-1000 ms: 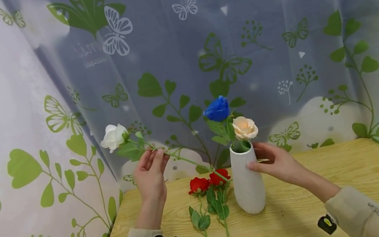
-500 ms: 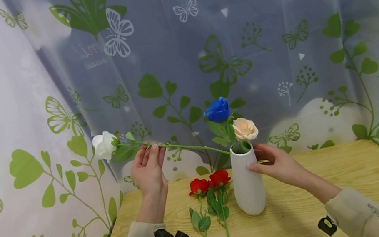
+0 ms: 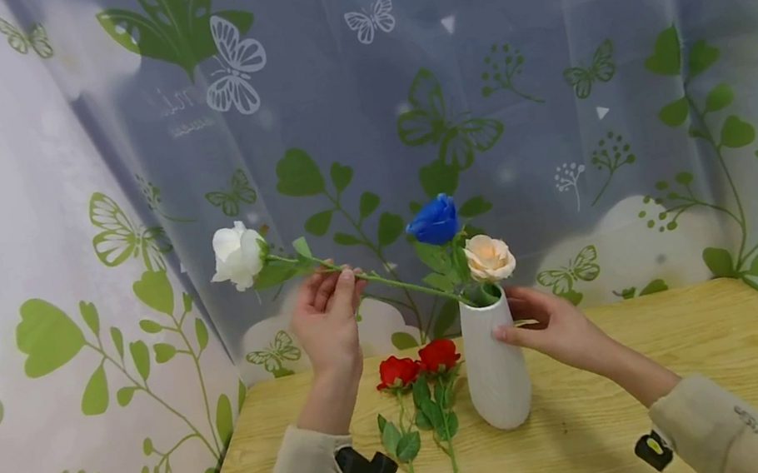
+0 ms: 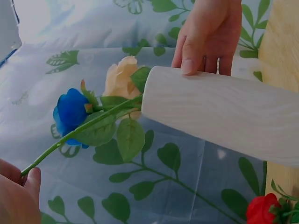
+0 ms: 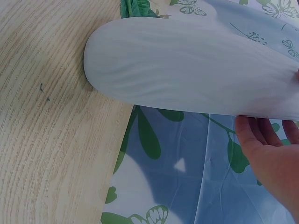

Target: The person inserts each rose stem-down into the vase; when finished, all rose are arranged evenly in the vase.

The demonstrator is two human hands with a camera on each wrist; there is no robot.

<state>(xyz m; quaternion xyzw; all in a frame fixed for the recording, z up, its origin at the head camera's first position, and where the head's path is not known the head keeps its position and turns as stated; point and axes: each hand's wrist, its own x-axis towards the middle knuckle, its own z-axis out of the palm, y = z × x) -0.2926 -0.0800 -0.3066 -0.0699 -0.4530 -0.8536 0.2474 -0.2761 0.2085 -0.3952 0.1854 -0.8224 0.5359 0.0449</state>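
1. The step in hand, as I judge it, is the putting of the white rose into the white vase. It seems to be only at its beginning.
2. The left hand is pinching the green stem of this rose between thumb and fingers, some way below the bloom. The rose is held in the air, strongly tilted: the bloom is at the left and higher, the lower end of the stem is at the mouth of the vase. How far the end goes inside, I cannot tell.
3. The right hand is holding the vase near its top, with the thumb on the front side and the fingers behind. The vase stands upright on the wooden counter.
4. In the vase there are already a blue rose and a peach rose, so the mouth is partly occupied.
5. Two red roses, one on the left and one on the right, lie on the counter beside the vase, not inserted.
6. The next move calls, in my opinion, for raising the bloom so that the stem becomes steeper, and then for sliding it down past the other stems. The right hand should keep the vase steady, because a sideways push on the rim could tip it.
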